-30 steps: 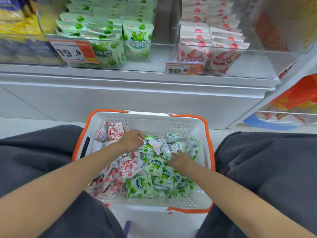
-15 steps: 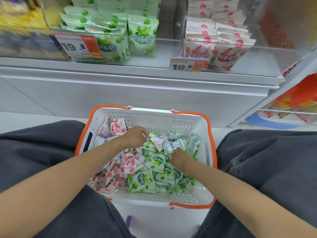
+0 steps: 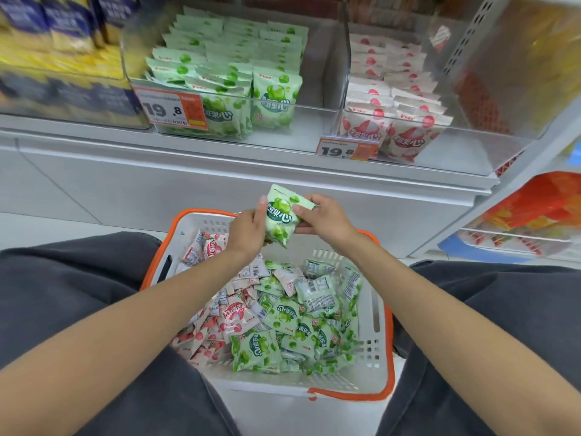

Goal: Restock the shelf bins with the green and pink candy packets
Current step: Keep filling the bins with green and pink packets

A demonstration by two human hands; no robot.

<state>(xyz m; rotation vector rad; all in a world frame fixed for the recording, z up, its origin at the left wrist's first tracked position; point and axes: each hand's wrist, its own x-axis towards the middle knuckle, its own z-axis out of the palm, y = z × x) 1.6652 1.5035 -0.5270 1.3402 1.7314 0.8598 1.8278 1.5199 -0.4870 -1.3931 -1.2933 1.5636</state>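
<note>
Fingers (image 3: 261,205) of the left hand (image 3: 248,229) and right hand (image 3: 327,221) are curling round one green plastic candy packet (image 3: 279,219), gripping it from both sides, printed face up. The packet is hanging over the far rim of the white plastic basket with orange trim (image 3: 375,313), which is sitting between the person's dark-trousered legs (image 3: 78,297). A pile of loose packets (image 3: 283,316) is filling it, pink mostly left, green mostly right. Farther off, the clear left bin (image 3: 309,121) is holding upright green packets and the clear right bin (image 3: 471,152) pink ones. An orange price tag (image 3: 171,108) is hanging on each front.
</note>
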